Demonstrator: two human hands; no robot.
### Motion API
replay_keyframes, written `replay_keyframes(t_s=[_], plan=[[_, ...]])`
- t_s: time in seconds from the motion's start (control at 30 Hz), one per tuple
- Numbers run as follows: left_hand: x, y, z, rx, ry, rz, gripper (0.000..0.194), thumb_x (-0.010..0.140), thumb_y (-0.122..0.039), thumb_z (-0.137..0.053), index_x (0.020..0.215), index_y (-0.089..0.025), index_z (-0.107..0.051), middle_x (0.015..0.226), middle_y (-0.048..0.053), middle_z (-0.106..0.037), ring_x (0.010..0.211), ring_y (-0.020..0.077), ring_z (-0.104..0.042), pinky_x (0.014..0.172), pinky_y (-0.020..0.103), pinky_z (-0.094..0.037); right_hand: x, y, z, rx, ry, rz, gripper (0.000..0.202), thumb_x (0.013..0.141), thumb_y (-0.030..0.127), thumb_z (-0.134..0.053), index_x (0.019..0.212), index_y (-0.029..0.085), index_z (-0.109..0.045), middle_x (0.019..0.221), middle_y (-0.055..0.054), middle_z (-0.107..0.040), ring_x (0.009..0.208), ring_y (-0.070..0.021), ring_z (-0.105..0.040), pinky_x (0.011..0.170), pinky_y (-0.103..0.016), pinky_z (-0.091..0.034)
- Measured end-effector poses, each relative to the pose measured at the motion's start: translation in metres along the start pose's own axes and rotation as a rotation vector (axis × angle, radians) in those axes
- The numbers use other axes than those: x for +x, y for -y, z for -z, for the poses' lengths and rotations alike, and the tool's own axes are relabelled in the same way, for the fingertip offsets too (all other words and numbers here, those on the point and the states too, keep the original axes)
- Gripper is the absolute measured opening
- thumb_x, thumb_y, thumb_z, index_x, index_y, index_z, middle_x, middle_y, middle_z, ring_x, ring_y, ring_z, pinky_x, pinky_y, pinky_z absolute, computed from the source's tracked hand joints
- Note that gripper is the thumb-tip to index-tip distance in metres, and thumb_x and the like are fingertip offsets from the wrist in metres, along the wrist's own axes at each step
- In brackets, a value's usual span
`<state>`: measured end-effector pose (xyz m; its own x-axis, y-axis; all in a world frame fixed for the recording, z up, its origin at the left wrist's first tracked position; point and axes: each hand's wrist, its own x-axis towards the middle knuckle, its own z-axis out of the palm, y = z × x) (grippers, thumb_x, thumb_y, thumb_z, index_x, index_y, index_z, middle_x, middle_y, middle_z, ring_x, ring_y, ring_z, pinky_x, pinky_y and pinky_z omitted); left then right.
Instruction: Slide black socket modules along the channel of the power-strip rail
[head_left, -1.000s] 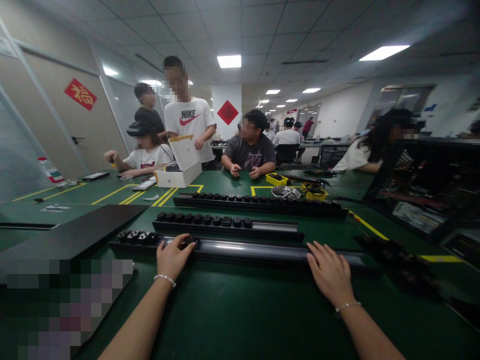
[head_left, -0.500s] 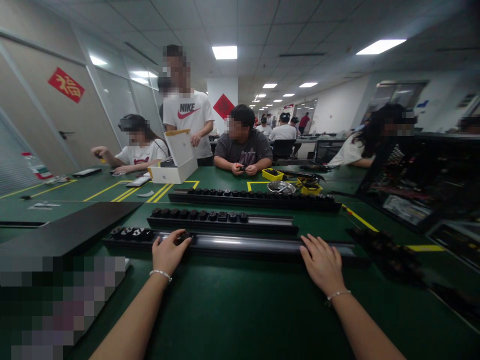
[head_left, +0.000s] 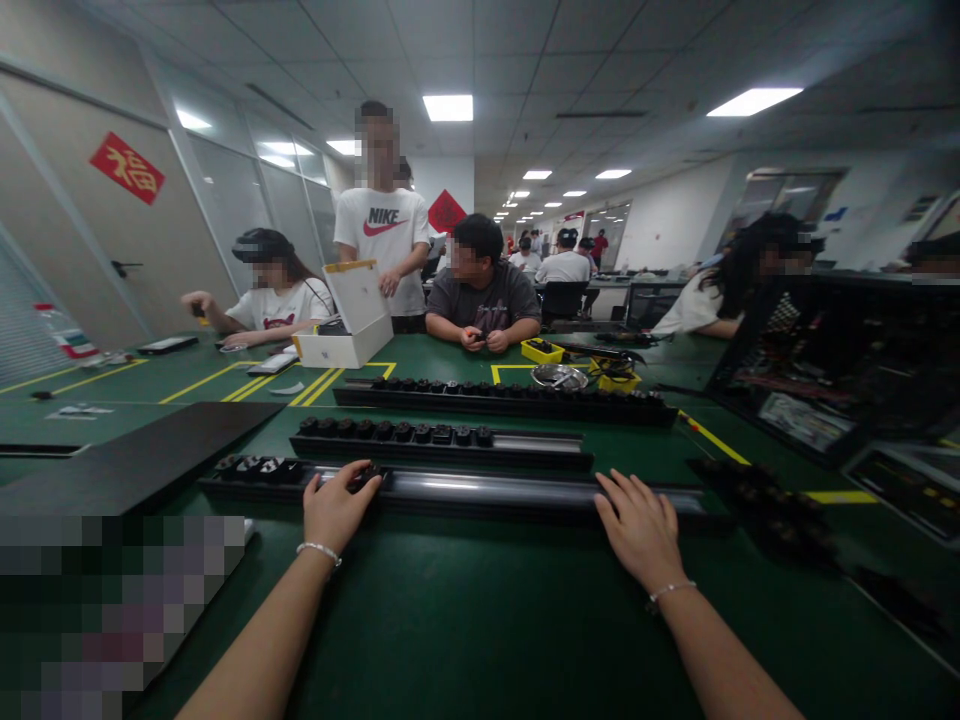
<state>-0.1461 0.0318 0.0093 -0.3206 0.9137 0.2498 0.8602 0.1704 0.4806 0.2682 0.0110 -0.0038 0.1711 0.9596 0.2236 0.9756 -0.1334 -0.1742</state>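
Closest to me a long black channel [head_left: 480, 490] with a shiny inside lies across the table, with several black socket modules [head_left: 259, 467] seated at its left end. My left hand [head_left: 335, 505] is over that channel, thumb and fingers closed around a small black module [head_left: 373, 474], which they partly hide. Toward the other end, my right hand [head_left: 641, 525] rests on the channel with its fingers stretched out and holds nothing. Just behind lies a shorter channel [head_left: 540, 446], its left part filled with a row of round black modules [head_left: 403, 432].
A third filled channel [head_left: 502, 400] lies farther back, near a metal bowl [head_left: 559, 377] and yellow bins [head_left: 541, 350]. Dark clustered parts [head_left: 772, 510] and an open computer case [head_left: 810, 370] stand right. A dark panel [head_left: 150, 455] lies left. Co-workers sit and stand across the table.
Both my hands keep nearly the same place on the channel. The view shifts slightly, and the standing person across the table has moved a little to the right.
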Motion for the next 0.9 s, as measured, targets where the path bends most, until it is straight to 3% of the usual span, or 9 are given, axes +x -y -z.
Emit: replay_keyframes(t_s=[0.9], plan=[[-0.0007, 0.0000, -0.0030, -0.005, -0.013, -0.045, 0.040, 0.079, -0.052, -0.050, 0.109, -0.028, -0.061, 0.105, 0.002, -0.071, 0.100, 0.0201, -0.063, 0.110, 0.046, -0.018, -0.0002, 0.0010, 0.0006, -0.001, 0.001, -0.008, 0.057, 0.092, 0.050, -0.016, 0.134, 0.027, -0.047, 0.143, -0.001, -0.042, 0.134, -0.0222, -0.028, 0.109, -0.050, -0.018]])
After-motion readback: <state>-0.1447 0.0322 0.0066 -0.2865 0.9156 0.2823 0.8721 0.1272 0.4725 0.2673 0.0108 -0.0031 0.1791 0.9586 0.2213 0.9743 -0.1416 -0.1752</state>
